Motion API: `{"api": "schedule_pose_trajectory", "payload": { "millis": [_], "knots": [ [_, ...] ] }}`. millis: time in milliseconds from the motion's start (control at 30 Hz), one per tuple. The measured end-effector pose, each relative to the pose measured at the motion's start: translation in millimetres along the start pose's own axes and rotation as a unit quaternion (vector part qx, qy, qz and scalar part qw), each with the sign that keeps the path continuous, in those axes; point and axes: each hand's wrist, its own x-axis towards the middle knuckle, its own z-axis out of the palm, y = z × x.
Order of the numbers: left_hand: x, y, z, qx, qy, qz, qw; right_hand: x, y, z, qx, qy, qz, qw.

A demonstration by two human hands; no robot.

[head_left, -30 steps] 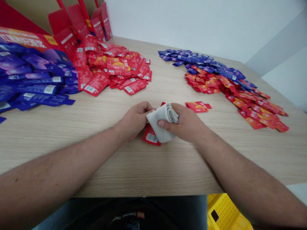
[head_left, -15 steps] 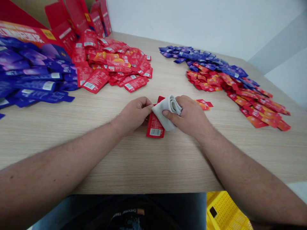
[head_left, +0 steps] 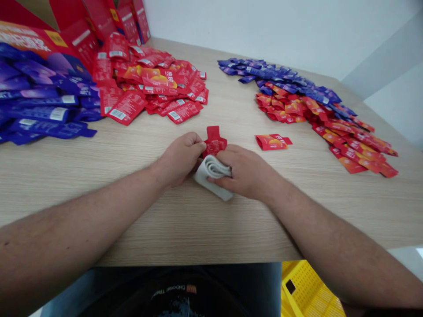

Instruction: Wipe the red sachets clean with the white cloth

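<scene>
Near the middle of the table, my left hand (head_left: 183, 156) pinches the left edge of a red packet (head_left: 214, 143) whose narrow tab points away from me. My right hand (head_left: 244, 169) is closed around a rolled whitish fabric piece (head_left: 214, 182), perhaps a folded sock or cloth. This roll lies against the near end of the packet and hides its lower part. Some of my left fingertips are hidden behind the roll. A single orange-red packet (head_left: 271, 142) lies flat beyond my right hand, apart from it.
A heap of red packets (head_left: 128, 108) and a heap of blue packets (head_left: 49, 110) lie at the left, before red printed boxes (head_left: 122, 20). Rows of blue and orange-red packets (head_left: 357, 152) run along the right. A yellow basket (head_left: 307, 286) stands below the table's front edge.
My right hand has brought the fabric roll nearer to me and left, from the packet's upper part to its lower end. The packet's tab now shows, and the lone packet is uncovered.
</scene>
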Motion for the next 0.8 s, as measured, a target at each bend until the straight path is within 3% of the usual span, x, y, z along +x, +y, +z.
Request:
{"api": "schedule_pose_trajectory", "payload": {
  "millis": [67,167,200,333,533,633,733,800],
  "knots": [
    [1,1,0.0,0.031,-0.007,0.017,0.999,0,1,0,-0.003,-0.024,-0.014,1.000],
    [3,4,-0.7,0.042,0.005,0.038,0.998,1,2,1,-0.018,0.047,0.036,0.998],
    [3,4,-1.0,0.035,0.007,0.035,0.999,1,3,1,-0.018,0.046,0.038,0.998],
    [5,9,-1.6,-0.011,-0.005,0.012,1.000,1,2,1,-0.009,-0.059,-0.020,0.998],
    [5,12,0.1,-0.023,-0.004,0.007,1.000,1,9,-6,0.001,-0.038,-0.011,0.999],
    [3,8,-1.6,0.049,-0.026,0.023,0.998,3,17,-9,0.018,0.045,0.029,0.998],
    [-3,7,-4.4,0.150,-0.117,0.046,0.981,6,28,-10,0.037,0.163,0.108,0.980],
    [-7,7,-5.4,0.178,-0.167,0.063,0.968,7,33,-11,0.059,0.188,0.141,0.970]
  ]
}}
